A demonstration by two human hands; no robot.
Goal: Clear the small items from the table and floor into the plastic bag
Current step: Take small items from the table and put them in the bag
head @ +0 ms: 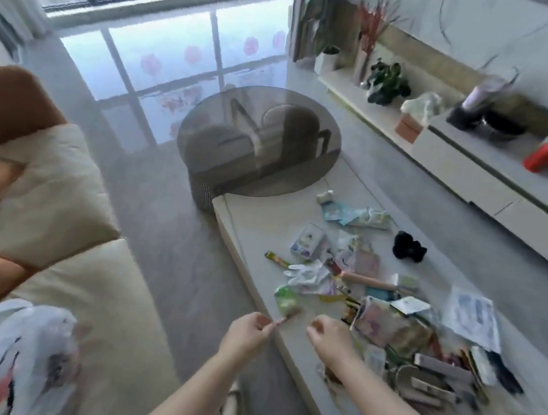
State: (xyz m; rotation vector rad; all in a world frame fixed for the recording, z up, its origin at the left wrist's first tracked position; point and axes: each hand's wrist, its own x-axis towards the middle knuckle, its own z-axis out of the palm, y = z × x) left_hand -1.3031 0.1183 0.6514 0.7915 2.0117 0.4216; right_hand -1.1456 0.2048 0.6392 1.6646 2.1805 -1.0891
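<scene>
My left hand (246, 333) pinches the end of a small green wrapper (286, 300) at the near edge of the low cream table (256, 226). My right hand (330, 338) hovers with curled fingers just right of it, over the table; I cannot tell whether it holds anything. Many small items litter the table: a white glove (309, 275), a small card box (308, 241), a black hair scrunchie (409, 246), wrappers, papers and a pile of packets (392, 327). The white plastic bag (26, 359) lies on the sofa at the lower left.
A cream sofa (90, 288) with cushions runs along the left. A round smoked-glass table (258, 138) overlaps the far end of the low table. A white TV cabinet (470, 169) with plants and a red bottle (545, 154) stands at the right. Grey floor lies between.
</scene>
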